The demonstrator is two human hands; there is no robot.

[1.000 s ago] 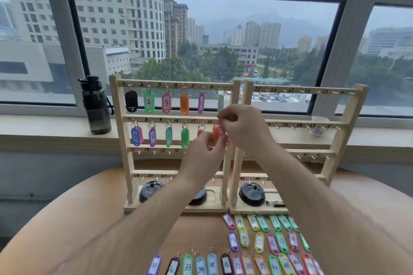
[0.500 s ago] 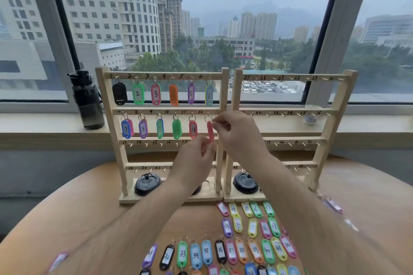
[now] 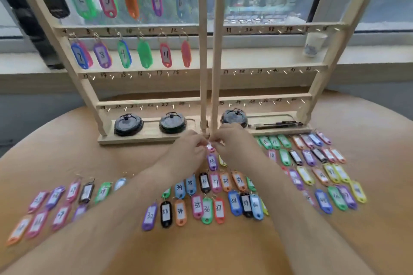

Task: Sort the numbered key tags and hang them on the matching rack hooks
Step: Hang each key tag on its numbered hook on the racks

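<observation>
Two wooden racks stand side by side on the round table: the left rack (image 3: 202, 51) has tags 1 to 12 hung on its top two rows, and the right rack (image 3: 330, 51) has bare hooks. Many coloured numbered key tags lie in rows on the table in front. My left hand (image 3: 190, 152) and my right hand (image 3: 234, 145) meet just before the rack bases. Together they pinch a small pink tag (image 3: 210, 147) by its top. A purple tag marked 13 (image 3: 212, 161) lies right below it.
Three black round lids (image 3: 128, 125) sit in the rack bases, and a dark pen (image 3: 277, 125) lies in the right base. A dark bottle (image 3: 26, 29) and a small white cup (image 3: 312, 46) stand on the windowsill behind. Tag groups spread left, centre and right.
Both hands came down from the second row's last hook, leaving a red tag hanging there, and now pinch a tag on the table. The view has tilted down and closer.
</observation>
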